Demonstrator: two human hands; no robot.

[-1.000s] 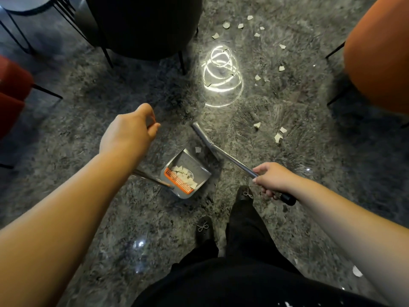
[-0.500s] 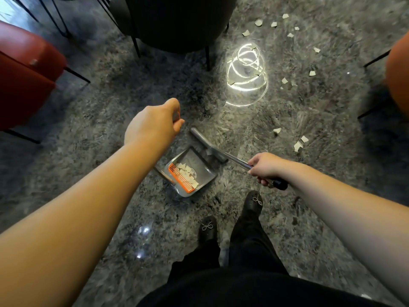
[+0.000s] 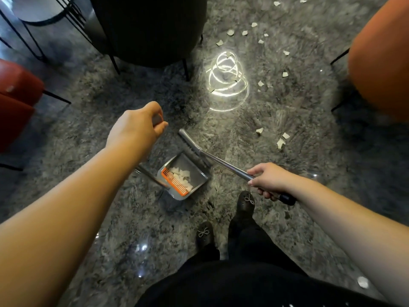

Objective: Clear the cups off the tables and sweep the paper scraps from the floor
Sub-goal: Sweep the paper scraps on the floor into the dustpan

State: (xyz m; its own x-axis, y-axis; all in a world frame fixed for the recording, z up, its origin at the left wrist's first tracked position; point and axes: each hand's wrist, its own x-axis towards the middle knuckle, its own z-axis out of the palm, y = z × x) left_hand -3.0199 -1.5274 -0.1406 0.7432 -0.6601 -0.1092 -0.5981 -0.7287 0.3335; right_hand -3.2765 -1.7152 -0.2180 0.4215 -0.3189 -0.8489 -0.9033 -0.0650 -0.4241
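Left hand: our left hand (image 3: 137, 127) is raised over the floor, fingers curled round the top of the dustpan's long handle; the grip end is mostly hidden inside the fist.
Dustpan: the grey dustpan (image 3: 184, 176) sits on the floor below and to the right of that hand, its handle rising on a slant to the fist. An orange comb strip (image 3: 176, 181) runs along its rear edge.
Scraps in pan: a small heap of pale paper scraps (image 3: 182, 176) lies inside the pan, against the comb strip.
Right hand: our right hand (image 3: 269, 181) is clamped round the metal broom handle (image 3: 223, 163), near its black end cap, which sticks out behind the hand.
Broom head: the broom head (image 3: 190, 141) lies just past the pan's open mouth, on its far side, touching or nearly touching the lip; we cannot tell which.
Loose scraps, near: a few scraps (image 3: 281, 140) lie on the floor to the right of the broom head, well apart from the pan and ahead of the right hand.
Loose scraps, far: more scraps (image 3: 243, 33) are scattered farther off, beside and beyond the bright ring-shaped glare (image 3: 228, 83) on the floor.
Stray scrap: one pale piece (image 3: 363, 282) lies by our right forearm at the lower right.
Floor: grey, mottled and glossy (image 3: 88, 120).
Surroundings: a dark chair (image 3: 150, 29) stands ahead, a red seat (image 3: 17, 96) at left, an orange seat (image 3: 382, 63) at right, and a round tabletop (image 3: 37, 7) on thin black legs at upper left.
Feet: our dark shoes (image 3: 245, 203) stand just behind the pan.
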